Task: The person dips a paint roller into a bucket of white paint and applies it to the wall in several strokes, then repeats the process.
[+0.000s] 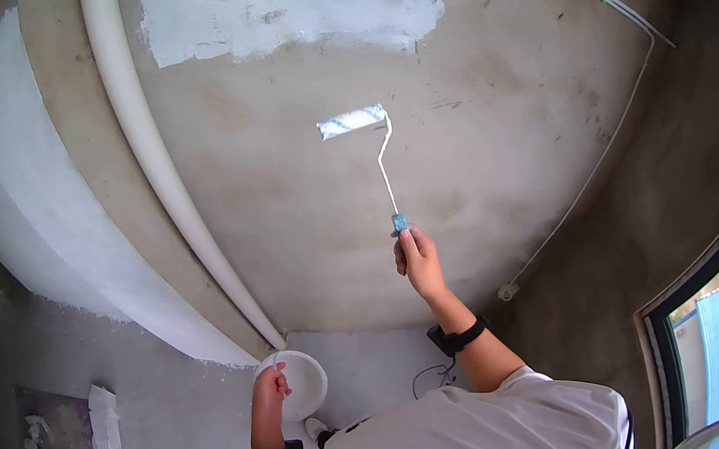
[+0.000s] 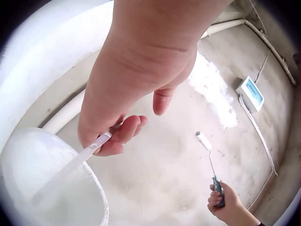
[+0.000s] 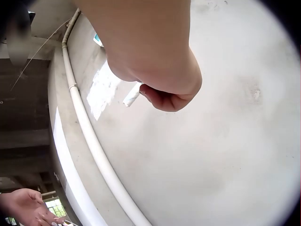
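Bucket (image 2: 27, 157) of white paint (image 2: 75, 205) in left hand (image 2: 136, 70) — roller (image 1: 352, 121) in right hand (image 1: 418, 258)

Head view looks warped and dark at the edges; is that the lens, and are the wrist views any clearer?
Head view: fisheye bends the pipe and blackens the corners, but the roller is sharp. Left wrist view: the bucket glares white; the left hand is soft. Right wrist view: the right hand looms blurred, hiding most of the roller.
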Action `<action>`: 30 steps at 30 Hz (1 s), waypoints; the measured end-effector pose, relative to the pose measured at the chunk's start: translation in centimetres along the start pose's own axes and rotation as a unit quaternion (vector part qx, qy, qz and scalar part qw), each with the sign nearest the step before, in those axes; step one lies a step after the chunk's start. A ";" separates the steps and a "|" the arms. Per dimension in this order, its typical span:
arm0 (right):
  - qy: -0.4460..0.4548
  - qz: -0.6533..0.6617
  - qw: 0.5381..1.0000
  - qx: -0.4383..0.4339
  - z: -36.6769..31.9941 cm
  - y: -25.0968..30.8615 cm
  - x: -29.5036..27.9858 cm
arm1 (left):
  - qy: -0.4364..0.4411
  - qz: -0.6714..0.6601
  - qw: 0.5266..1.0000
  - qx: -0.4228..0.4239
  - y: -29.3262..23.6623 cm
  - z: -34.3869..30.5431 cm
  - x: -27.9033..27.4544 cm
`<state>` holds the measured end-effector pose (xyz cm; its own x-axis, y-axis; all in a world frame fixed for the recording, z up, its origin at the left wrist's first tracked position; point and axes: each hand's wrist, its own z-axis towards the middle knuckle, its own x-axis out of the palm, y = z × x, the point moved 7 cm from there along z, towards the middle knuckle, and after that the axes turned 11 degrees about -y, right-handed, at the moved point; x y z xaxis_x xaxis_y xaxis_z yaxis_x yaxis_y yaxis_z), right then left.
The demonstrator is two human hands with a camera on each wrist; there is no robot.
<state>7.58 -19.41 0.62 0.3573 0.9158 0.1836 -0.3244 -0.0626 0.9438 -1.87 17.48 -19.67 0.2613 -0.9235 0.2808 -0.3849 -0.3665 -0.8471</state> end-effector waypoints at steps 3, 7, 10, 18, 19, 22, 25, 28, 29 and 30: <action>0.044 0.010 0.998 -0.040 3.8 5.7 5.4 | -0.003 -0.012 1.000 -0.021 0.2 1.5 -1.7; 0.041 0.030 0.993 -0.106 8.6 13.0 11.6 | 0.012 -0.025 1.000 -0.011 -1.0 2.9 -4.4; 0.032 0.000 0.990 -0.135 11.0 17.7 15.5 | 0.019 -0.035 0.999 -0.024 -1.4 4.3 -5.8; -0.017 0.009 0.992 -0.124 16.5 18.4 20.5 | 0.034 -0.023 0.997 -0.058 -2.5 8.4 -8.2; -0.028 0.017 0.992 -0.123 16.9 18.2 20.7 | 0.032 -0.025 0.997 -0.062 -2.8 8.7 -8.5; -0.051 0.000 0.993 -0.106 17.1 17.1 20.3 | 0.035 -0.016 0.996 -0.078 -2.9 9.9 -9.5; -0.074 -0.004 0.994 -0.082 16.5 14.5 20.1 | 0.053 0.009 0.994 -0.093 -3.7 11.3 -10.1; -0.089 -0.004 0.995 -0.045 15.1 9.9 20.0 | 0.067 0.011 0.993 -0.098 -4.1 12.0 -10.3; -0.096 -0.009 0.995 -0.023 14.8 8.2 19.9 | 0.068 -0.003 0.993 -0.097 -4.2 12.1 -10.3; -0.098 -0.009 0.995 -0.023 14.3 7.4 20.1 | 0.069 -0.002 0.993 -0.097 -4.4 12.0 -10.2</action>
<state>24.89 -7.16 15.23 0.5266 0.8208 0.2213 -0.3552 -0.0240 0.9345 7.76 29.88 -24.25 0.1435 -0.9241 0.3543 -0.5516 -0.3719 -0.7466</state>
